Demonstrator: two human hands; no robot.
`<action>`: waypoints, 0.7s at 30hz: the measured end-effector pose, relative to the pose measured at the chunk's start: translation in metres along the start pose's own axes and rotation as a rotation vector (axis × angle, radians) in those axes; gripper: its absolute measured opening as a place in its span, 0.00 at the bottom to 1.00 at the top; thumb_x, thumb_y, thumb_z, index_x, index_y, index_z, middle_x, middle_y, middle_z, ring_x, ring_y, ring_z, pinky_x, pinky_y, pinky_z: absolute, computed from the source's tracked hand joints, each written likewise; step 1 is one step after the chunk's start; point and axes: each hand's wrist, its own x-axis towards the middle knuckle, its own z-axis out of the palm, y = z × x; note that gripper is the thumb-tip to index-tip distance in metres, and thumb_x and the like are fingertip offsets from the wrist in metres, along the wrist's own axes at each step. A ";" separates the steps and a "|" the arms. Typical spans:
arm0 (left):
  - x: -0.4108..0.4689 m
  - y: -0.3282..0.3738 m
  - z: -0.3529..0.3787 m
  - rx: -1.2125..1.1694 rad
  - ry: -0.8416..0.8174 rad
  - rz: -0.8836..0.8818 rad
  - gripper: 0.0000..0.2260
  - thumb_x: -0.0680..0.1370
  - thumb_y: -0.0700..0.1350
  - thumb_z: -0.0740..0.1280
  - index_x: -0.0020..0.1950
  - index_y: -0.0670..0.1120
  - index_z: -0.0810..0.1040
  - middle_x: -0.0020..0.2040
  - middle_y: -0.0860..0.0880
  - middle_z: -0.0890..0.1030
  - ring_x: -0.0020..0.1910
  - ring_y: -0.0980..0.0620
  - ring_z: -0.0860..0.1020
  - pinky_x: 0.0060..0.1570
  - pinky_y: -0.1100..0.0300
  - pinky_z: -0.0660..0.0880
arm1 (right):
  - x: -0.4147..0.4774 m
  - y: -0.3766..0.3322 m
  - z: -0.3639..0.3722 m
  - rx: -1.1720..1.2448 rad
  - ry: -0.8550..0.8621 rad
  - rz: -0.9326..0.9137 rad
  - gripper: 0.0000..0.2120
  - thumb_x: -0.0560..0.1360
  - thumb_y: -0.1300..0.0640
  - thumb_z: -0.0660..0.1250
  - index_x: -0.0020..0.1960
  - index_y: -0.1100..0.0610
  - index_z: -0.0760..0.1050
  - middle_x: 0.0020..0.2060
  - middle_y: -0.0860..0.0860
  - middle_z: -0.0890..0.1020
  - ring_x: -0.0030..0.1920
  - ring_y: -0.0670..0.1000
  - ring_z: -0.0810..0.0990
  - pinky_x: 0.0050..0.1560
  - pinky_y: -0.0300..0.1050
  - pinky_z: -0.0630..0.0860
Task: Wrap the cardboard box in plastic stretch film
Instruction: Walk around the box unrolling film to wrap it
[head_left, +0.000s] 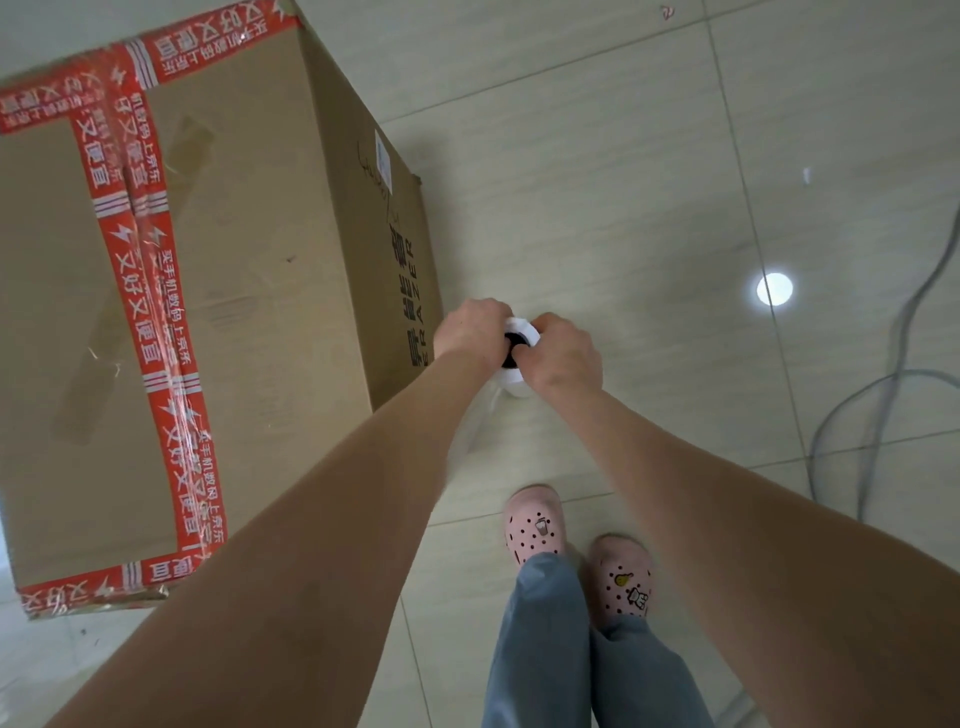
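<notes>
Gripping film roll (521, 331) beside cardboard box (244, 270)

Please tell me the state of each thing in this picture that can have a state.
cardboard box: closed, flaps sealed with red tape, standing on the floor.
film roll: upright beside the box, held at its top end.
left hand: curled round the roll's top.
right hand: curled round the roll's top.
cable: lying loose on the floor.
</notes>
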 end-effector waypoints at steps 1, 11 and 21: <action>0.002 0.002 -0.001 0.011 -0.008 0.001 0.08 0.74 0.37 0.60 0.47 0.45 0.77 0.42 0.47 0.76 0.46 0.44 0.79 0.37 0.58 0.70 | 0.001 -0.002 -0.004 -0.057 0.006 -0.017 0.08 0.73 0.57 0.63 0.50 0.54 0.76 0.44 0.52 0.80 0.41 0.55 0.75 0.38 0.43 0.67; 0.013 -0.005 0.001 -0.493 0.086 -0.248 0.08 0.74 0.43 0.62 0.50 0.40 0.74 0.44 0.45 0.77 0.40 0.46 0.75 0.29 0.61 0.67 | 0.016 -0.020 -0.009 0.357 -0.057 0.200 0.20 0.73 0.55 0.67 0.63 0.58 0.70 0.56 0.55 0.77 0.50 0.59 0.81 0.48 0.49 0.78; 0.016 -0.009 -0.030 -0.131 0.030 -0.066 0.10 0.76 0.38 0.61 0.57 0.42 0.72 0.48 0.44 0.77 0.42 0.45 0.76 0.36 0.56 0.72 | 0.018 -0.040 -0.004 0.613 -0.125 0.286 0.12 0.69 0.68 0.67 0.52 0.61 0.73 0.53 0.61 0.79 0.49 0.62 0.82 0.45 0.56 0.82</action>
